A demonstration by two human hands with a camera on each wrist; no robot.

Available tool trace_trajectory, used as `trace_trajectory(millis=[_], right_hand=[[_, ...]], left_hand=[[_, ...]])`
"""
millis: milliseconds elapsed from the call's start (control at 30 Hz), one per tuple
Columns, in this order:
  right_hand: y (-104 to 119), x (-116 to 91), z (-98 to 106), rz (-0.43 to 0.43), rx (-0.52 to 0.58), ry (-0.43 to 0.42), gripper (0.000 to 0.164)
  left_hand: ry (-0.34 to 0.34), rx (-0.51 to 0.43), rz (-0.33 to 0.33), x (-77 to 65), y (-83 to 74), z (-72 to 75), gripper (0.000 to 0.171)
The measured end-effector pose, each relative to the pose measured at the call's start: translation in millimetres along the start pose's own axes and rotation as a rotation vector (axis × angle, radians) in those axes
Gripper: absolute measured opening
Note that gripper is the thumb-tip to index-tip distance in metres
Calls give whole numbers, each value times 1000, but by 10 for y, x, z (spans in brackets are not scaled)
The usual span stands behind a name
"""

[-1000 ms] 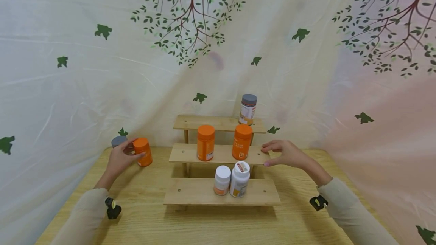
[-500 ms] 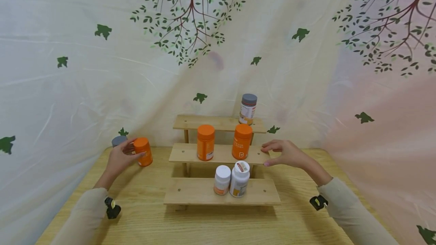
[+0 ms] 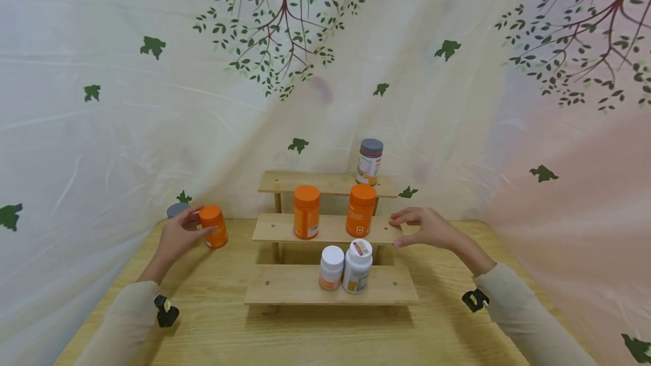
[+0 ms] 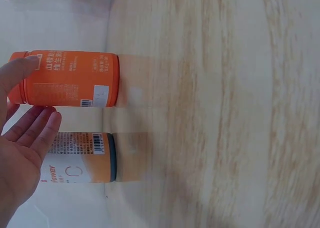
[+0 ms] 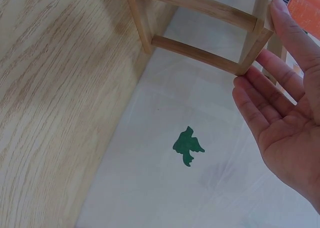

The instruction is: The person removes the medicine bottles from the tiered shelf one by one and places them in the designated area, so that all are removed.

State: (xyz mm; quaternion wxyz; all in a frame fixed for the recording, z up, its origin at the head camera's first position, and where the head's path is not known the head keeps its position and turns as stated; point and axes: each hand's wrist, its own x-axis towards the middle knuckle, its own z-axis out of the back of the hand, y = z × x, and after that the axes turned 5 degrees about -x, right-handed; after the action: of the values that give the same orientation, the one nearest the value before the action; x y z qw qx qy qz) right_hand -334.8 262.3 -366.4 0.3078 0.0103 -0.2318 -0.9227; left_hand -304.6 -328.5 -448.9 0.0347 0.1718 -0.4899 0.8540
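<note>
At the left of the head view, my left hand point(image 3: 178, 236) holds an orange supplement bottle point(image 3: 216, 233) that stands on the table. In the left wrist view the thumb lies across the label of this orange bottle point(image 4: 75, 80), and the fingers reach behind it. A second bottle with a grey cap point(image 3: 177, 209) stands beside it, partly hidden by the hand. My right hand point(image 3: 429, 231) grips the right end of the middle tier of a wooden three-tier shelf point(image 3: 325, 227). The right wrist view has its thumb on one corner of the wooden shelf point(image 5: 250, 45), fingers at the other corner.
Two orange bottles point(image 3: 307, 216) stand on the middle tier. Two white bottles point(image 3: 357, 270) share the bottom tier, and a grey-capped bottle point(image 3: 369, 165) is on the top tier at right. A leaf-printed curtain point(image 3: 325, 72) hangs behind the wooden table point(image 3: 315, 340).
</note>
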Motion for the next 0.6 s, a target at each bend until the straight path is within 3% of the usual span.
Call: trace_trajectory(millis=[200, 433, 600], right_hand=[[17, 13, 26, -5, -1, 7, 54], [38, 13, 39, -3, -6, 19, 54], [43, 16, 44, -7, -10, 32, 53]], left_hand=[[-14, 9, -37, 23, -79, 43, 70], [-13, 37, -34, 51, -262, 98, 68], [-40, 61, -117, 87, -458, 108, 63]])
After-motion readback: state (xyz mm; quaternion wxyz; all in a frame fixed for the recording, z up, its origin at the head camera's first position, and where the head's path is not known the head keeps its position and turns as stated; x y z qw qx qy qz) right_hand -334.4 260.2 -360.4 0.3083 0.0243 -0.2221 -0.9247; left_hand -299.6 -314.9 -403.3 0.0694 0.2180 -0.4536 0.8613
